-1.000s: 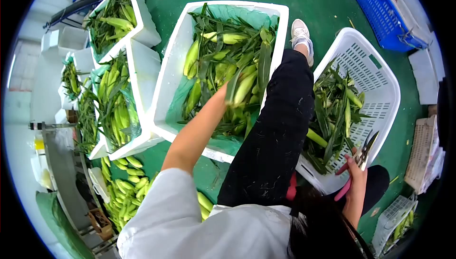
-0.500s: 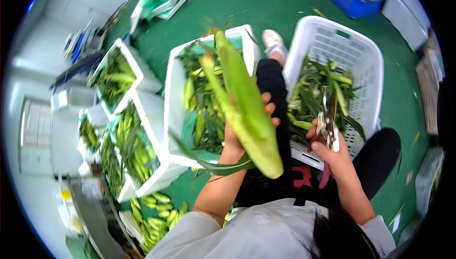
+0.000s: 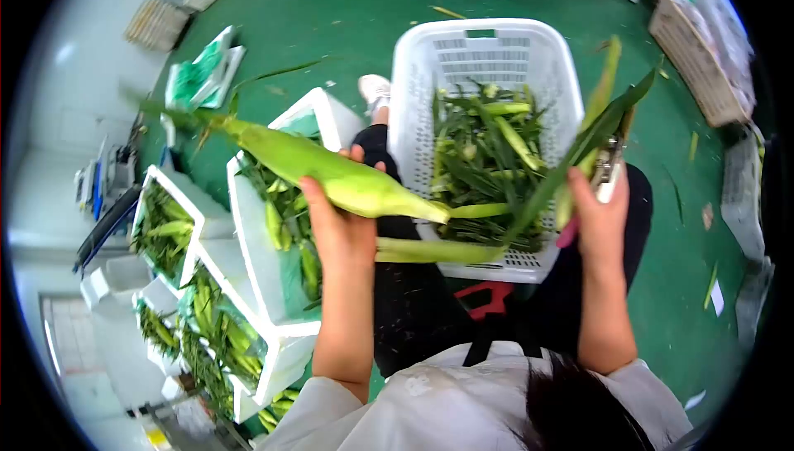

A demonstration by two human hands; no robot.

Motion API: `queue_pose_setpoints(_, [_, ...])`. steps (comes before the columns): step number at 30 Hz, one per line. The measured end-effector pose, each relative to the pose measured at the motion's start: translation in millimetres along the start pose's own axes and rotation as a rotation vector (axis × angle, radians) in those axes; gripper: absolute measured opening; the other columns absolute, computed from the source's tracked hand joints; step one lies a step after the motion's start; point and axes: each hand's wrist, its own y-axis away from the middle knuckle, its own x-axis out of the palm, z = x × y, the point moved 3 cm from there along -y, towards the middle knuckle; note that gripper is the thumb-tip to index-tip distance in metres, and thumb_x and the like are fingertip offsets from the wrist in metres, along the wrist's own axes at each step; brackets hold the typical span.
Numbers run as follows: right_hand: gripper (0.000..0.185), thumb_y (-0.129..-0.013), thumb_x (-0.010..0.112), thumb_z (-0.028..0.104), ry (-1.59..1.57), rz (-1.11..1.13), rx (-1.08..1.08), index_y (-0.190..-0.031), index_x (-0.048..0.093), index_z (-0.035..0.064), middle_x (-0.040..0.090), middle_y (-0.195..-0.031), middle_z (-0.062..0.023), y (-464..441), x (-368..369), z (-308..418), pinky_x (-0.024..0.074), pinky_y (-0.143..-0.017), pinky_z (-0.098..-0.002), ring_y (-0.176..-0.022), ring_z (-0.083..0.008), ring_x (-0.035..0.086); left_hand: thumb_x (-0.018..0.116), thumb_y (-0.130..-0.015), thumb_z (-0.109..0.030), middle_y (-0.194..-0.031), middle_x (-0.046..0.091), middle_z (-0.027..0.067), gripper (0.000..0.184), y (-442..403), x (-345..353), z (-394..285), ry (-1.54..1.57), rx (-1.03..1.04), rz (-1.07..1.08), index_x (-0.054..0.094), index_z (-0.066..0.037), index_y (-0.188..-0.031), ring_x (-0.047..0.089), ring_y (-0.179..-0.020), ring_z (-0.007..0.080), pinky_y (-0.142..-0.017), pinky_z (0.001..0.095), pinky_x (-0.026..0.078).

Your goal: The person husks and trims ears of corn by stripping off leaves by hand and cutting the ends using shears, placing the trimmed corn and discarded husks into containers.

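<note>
Head view: one left hand (image 3: 341, 219), fingers partly open and curved round an ear of corn (image 3: 331, 178), grasping it from both sides near its thicker end. One ear of corn, pale green, in its husk, held aslant above the lap, its narrow pale end towards the basket. One right hand (image 3: 597, 211), fingers closed on shears (image 3: 610, 161) with metal upper parts and a pink handle below; long green leaves (image 3: 556, 186) lie against the same hand, whether pinched by the fingers or not cannot be told. One leaf strip (image 3: 438, 251), running below the ear's narrow end. One white basket (image 3: 411, 95), slotted, between the hands and beyond them, containing leaves and husks. One foam box (image 3: 252, 252), left of the basket, containing leaves and ears. Further foam boxes (image 3: 225, 265), farther left, similarly filled. One green floor (image 3: 331, 12) beneath.
</note>
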Motion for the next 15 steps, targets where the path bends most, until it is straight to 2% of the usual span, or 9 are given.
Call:
queue_pose_setpoints(1, [0.04, -0.082, 0.07, 0.004, 0.055, 0.043, -0.023, -0.118, 0.053, 0.0015, 0.063, -0.093, -0.0053, -7, -1, 1, 0.0483, -0.071, -0.0285, -0.079, -0.0122, 0.057, 0.049, -0.097, -0.055, -0.124, 0.059, 0.0106, 0.06, -4, -14, -21, 0.052, 0.003, -0.009, 0.048, -0.009, -0.135, 0.051, -0.127, 0.0287, -0.105, 0.0549, 0.043])
queue_pose_setpoints(3, [0.055, -0.071, 0.078, 0.015, 0.742, 0.166, -0.208, -0.118, 0.054, 0.0006, 0.064, -0.096, -0.0187, -11, 8, -6, 0.0495, -0.079, -0.0436, -0.087, -0.0368, 0.063, 0.056, -0.092, -0.056, -0.137, 0.053, 0.0127, 0.064, -4, -32, -47, 0.102, -0.138, 0.12, 0.05, -0.008, -0.134, 0.044, -0.134, 0.0328, -0.106, 0.059, 0.04])
queue_pose_setpoints(5, [0.056, -0.069, 0.078, 0.014, 0.868, 0.41, -0.231, -0.118, 0.054, 0.0012, 0.064, -0.1, -0.0207, -2, 28, -1, 0.0494, -0.08, -0.046, -0.092, -0.0412, 0.061, 0.059, -0.086, -0.061, -0.129, 0.057, 0.0133, 0.069, 10, -28, -54, 0.064, -0.319, 0.093, 0.052, -0.007, -0.129, 0.052, -0.124, 0.0309, -0.095, 0.0535, 0.048])
queue_pose_setpoints(7, [0.061, -0.067, 0.08, 0.015, 0.798, 0.459, -0.386, -0.12, 0.054, 0.0016, 0.063, -0.104, -0.0179, 11, 41, 5, 0.0503, -0.082, -0.0414, -0.093, -0.0359, 0.063, 0.059, -0.081, -0.066, -0.113, 0.058, 0.0105, 0.071, 21, -43, -40, 0.129, -0.553, -0.013, 0.054, -0.008, -0.122, 0.057, -0.105, 0.0243, -0.081, 0.047, 0.051])
queue_pose_setpoints(8, [0.063, -0.069, 0.081, 0.018, 0.645, 0.611, -0.199, -0.123, 0.053, 0.0012, 0.063, -0.105, -0.0164, 18, 47, 13, 0.0496, -0.085, -0.0386, -0.096, -0.032, 0.063, 0.057, -0.08, -0.07, -0.098, 0.053, 0.0067, 0.072, 29, -42, -30, 0.138, -0.625, 0.017, 0.054, -0.008, -0.116, 0.053, -0.088, 0.0193, -0.073, 0.0425, 0.05])
queue_pose_setpoints(9, [0.065, -0.071, 0.082, 0.021, 0.488, 0.739, -0.007, -0.125, 0.052, 0.0008, 0.063, -0.106, -0.015, 24, 53, 21, 0.049, -0.087, -0.0357, -0.098, -0.0281, 0.063, 0.062, -0.08, -0.068, -0.1, 0.057, 0.0056, 0.076, 39, -48, -19, 0.199, -0.686, 0.153, 0.053, -0.005, -0.123, 0.059, -0.092, 0.0212, -0.077, 0.0438, 0.053])
queue_pose_setpoints(11, [0.071, -0.076, 0.082, 0.03, 0.231, 1.041, 0.132, -0.13, 0.049, -0.0016, 0.063, -0.108, -0.014, 36, 61, 10, 0.0474, -0.09, -0.0326, -0.102, -0.0224, 0.06, 0.063, -0.08, -0.068, -0.102, 0.059, 0.0077, 0.08, 59, -51, -6, -0.051, -0.656, 0.273, 0.051, -0.005, -0.127, 0.06, -0.094, 0.0229, -0.078, 0.0423, 0.055])
queue_pose_setpoints(12, [0.076, -0.078, 0.08, 0.034, 0.14, 1.135, 0.202, -0.133, 0.045, -0.0034, 0.062, -0.114, -0.0157, 42, 66, 15, 0.0469, -0.092, -0.0331, -0.106, -0.0226, 0.059, 0.067, -0.082, -0.061, -0.108, 0.061, 0.0109, 0.08, 68, -48, -8, -0.147, -0.615, 0.311, 0.047, -0.004, -0.134, 0.063, -0.096, 0.0257, -0.081, 0.0407, 0.055])
queue_pose_setpoints(15, [0.084, -0.079, 0.081, 0.039, 0.213, 1.168, 0.093, -0.138, 0.041, -0.0043, 0.057, -0.122, -0.0194, 47, 71, 4, 0.0441, -0.097, -0.0348, -0.111, -0.0246, 0.054, 0.069, -0.085, -0.053, -0.11, 0.062, 0.0166, 0.085, 84, -26, -16, -0.397, -0.627, 0.264, 0.035, -0.001, -0.144, 0.065, -0.097, 0.0305, -0.084, 0.0437, 0.055])
